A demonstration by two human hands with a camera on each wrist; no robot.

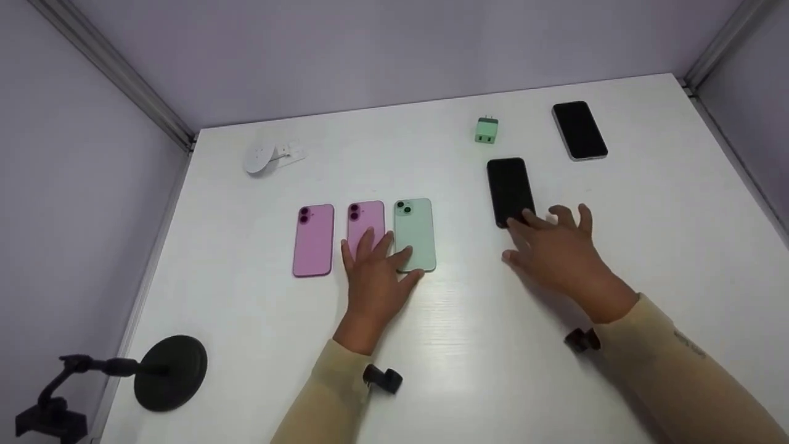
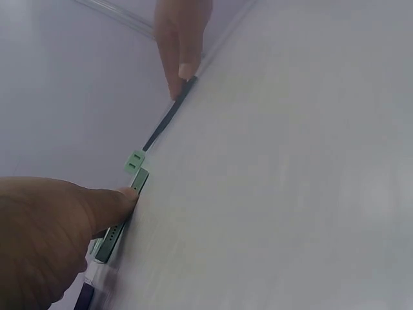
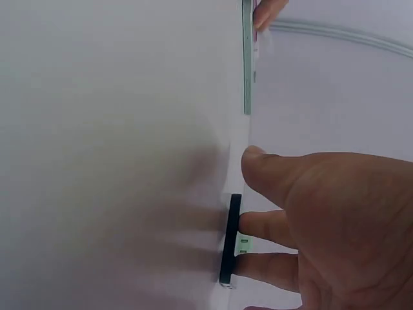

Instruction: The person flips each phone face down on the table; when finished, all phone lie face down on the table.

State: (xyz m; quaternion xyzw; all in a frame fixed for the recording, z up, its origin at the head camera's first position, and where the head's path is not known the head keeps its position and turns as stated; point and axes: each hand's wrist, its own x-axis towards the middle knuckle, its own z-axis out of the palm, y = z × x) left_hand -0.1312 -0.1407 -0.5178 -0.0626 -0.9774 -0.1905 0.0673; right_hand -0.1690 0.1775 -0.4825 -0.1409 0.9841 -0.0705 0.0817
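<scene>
My left hand [image 1: 375, 287] has its fingers spread over the lower ends of a pink phone [image 1: 373, 213] and a mint-green phone [image 1: 419, 231], both face down. Its thumb [image 2: 119, 203] touches the green phone's near edge, and part of the pink phone is hidden beneath the fingers. To the left lies another pink phone [image 1: 313, 240], camera side up. On the right, two fingertips of my right hand [image 1: 555, 250] touch the near end of a black-screened phone [image 1: 510, 188]. In the right wrist view its thumb [image 3: 264, 169] is held apart from that phone [image 3: 230, 239].
Behind the black phone stands a green plug charger [image 1: 486, 131]. Another dark-screened phone [image 1: 580, 131] lies at the back right. A white round-headed object [image 1: 260, 158] is at the back left. A black stand with a round base [image 1: 171, 373] occupies the near left.
</scene>
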